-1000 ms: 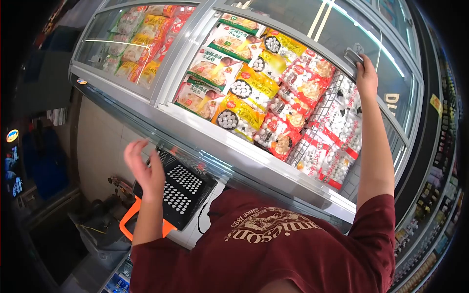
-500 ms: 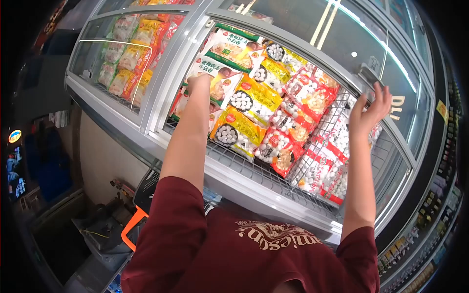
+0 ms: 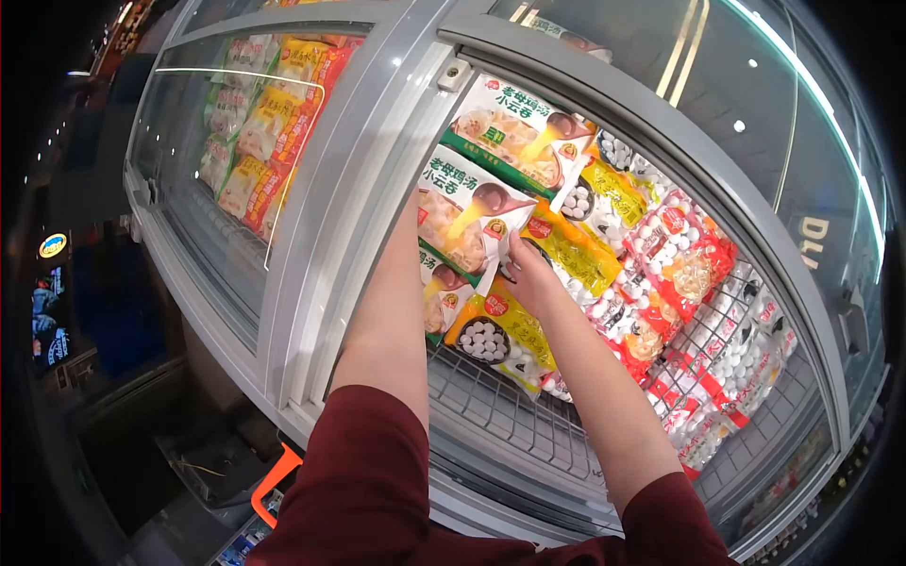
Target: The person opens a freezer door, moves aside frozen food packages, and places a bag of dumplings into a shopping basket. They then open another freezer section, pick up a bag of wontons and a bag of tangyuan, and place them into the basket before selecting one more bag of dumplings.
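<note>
In the head view, a white and green bag of frozen wontons [image 3: 462,222] lies among the bags in the freezer, its left edge against my left forearm. My right hand [image 3: 533,275] is closed at the bag's right corner, fingers pressed to its edge. My left forearm runs up along the sliding frame, and the left hand's fingers are hidden behind the bag and the frame. Another wonton bag [image 3: 514,137] sits just above, and part of a third [image 3: 444,300] shows below. Beside my right hand are yellow bags of rice balls [image 3: 505,335].
Red and white bags [image 3: 675,245] fill the basket to the right, past a wire divider [image 3: 727,307]. A glass lid with a metal frame [image 3: 755,160] arches over the opening. An orange handle [image 3: 274,486] stands at the lower left.
My right hand has left the glass lid's handle and come down to the wonton bag. My left arm has reached deeper, its hand now hidden. The view has shifted closer to the freezer.
</note>
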{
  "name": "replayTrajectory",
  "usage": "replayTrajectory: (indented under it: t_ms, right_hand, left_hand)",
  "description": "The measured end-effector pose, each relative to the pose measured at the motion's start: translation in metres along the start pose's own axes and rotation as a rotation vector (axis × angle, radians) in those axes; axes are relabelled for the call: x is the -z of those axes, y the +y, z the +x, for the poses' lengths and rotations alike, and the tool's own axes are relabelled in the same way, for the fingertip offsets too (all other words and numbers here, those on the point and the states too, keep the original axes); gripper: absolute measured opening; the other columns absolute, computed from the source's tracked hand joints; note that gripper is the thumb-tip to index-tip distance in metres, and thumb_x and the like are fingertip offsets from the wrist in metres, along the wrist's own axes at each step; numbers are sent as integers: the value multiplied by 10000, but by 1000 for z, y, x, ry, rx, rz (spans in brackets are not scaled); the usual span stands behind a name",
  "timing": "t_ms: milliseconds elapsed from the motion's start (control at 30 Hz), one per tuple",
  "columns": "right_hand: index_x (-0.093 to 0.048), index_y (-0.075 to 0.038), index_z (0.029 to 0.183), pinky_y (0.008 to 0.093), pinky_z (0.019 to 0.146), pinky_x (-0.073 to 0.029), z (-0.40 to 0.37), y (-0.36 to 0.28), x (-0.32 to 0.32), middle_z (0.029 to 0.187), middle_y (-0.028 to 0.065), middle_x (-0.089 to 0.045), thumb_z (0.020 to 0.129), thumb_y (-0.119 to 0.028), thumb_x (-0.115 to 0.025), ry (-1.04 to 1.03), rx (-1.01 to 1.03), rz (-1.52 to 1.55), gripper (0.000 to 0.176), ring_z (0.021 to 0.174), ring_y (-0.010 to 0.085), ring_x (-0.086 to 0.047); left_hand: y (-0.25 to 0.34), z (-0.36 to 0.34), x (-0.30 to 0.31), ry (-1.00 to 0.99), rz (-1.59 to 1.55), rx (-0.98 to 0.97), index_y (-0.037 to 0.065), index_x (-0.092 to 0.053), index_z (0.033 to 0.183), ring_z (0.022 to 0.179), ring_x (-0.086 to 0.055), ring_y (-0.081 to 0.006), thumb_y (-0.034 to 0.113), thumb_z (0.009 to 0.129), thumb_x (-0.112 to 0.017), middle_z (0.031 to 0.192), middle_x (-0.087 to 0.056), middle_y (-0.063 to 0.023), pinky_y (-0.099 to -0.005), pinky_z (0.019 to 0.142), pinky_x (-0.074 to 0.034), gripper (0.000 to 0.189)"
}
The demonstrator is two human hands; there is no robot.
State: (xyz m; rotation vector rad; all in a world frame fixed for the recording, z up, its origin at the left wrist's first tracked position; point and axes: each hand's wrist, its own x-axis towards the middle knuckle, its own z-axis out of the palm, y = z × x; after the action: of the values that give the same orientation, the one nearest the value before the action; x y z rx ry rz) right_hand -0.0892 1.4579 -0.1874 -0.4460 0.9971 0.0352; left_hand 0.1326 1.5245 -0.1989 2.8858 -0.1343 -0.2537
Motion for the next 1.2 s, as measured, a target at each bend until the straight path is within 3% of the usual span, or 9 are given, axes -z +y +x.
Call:
replayTrajectory:
  t_ms: [100, 300, 500, 633, 733, 867, 1067, 1133, 1200]
  right_hand:
    - [-270, -72, 1249, 453, 971, -213, 3, -6, -1, 1253, 95, -360, 769, -420, -582, -55, 3, 19, 670, 1186, 266, -293]
    - [-314, -55, 1195, 299, 790, -433, 18, -3, 2, 1087, 76, -496, 776, -129, -611, 25, 240, 145, 518, 971, 169, -508]
    - [-362, -69, 1184, 328, 814, -442, -19, -17, 47, 1081, 75, -507, 790, -132, -586, -10, 183, 270, 458, 978, 181, -511]
    - [-396, -44, 1182, 355, 849, -433, -59, -8, 106, 1106, 96, -520, 790, -162, -585, -65, 217, 243, 450, 1002, 204, -521]
    - [-349, -44, 1220, 353, 862, -411, -126, -24, 126, 1141, 89, -489, 745, -168, -639, -108, 245, 215, 570, 1047, 215, -480]
    - [-329, -48, 1242, 366, 869, -410, -195, -24, 157, 1170, 87, -476, 741, -224, -650, -178, 256, 119, 620, 1061, 218, -475]
    - [-344, -86, 1218, 328, 785, -461, -214, -12, 198, 1095, 99, -531, 833, -324, -524, -299, 92, 181, 487, 965, 190, -539]
    - [-419, -75, 1104, 315, 727, -467, -196, -13, 194, 965, 86, -561, 866, -326, -466, 215, 209, -89, 350, 838, 176, -556]
    - [-445, -65, 1073, 305, 724, -455, -165, -6, 213, 943, 73, -553, 841, -354, -500, 258, 197, -295, 375, 839, 170, -546]
  left_hand:
    - [-11, 31, -18, -288, 22, -50, 53, -516, 1119, 1031, -499, -315, 544, 797, -311, 1074, -530, -213, -391, 877, -374, 622]
    - [29, -19, 19, -454, -162, -37, -19, -505, 1115, 1054, -486, -312, 581, 757, -391, 1121, -517, -195, -356, 885, -356, 708]
    - [56, -40, 27, -945, -353, -309, 14, -493, 1143, 998, -508, -204, 442, 733, -578, 1113, -535, -113, -296, 863, -365, 599]
    - [79, -80, 41, -1155, -207, -305, 42, -487, 1150, 993, -515, -186, 384, 755, -591, 1109, -536, -93, -310, 794, -423, 533]
    - [97, -135, 69, -1482, -785, 28, 47, -451, 1167, 954, -551, -188, 239, 773, -617, 1086, -548, -102, -320, 741, -481, 469]
    - [97, -199, 110, -1658, -931, -25, 26, -378, 1183, 967, -547, -195, 110, 779, -597, 1101, -524, -102, -320, 786, -481, 467]
    - [51, -273, 214, -1192, -823, 96, 11, -377, 1177, 908, -564, -201, 41, 753, -585, 1055, -531, -115, -322, 747, -493, 474]
    - [32, -275, 232, -1077, -852, 125, 4, -377, 1173, 894, -571, -203, 45, 753, -582, 1052, -535, -119, -326, 726, -499, 469]
    - [12, -274, 231, -938, -981, 149, -3, -373, 1173, 898, -571, -212, 45, 756, -574, 1058, -532, -126, -332, 719, -504, 465]
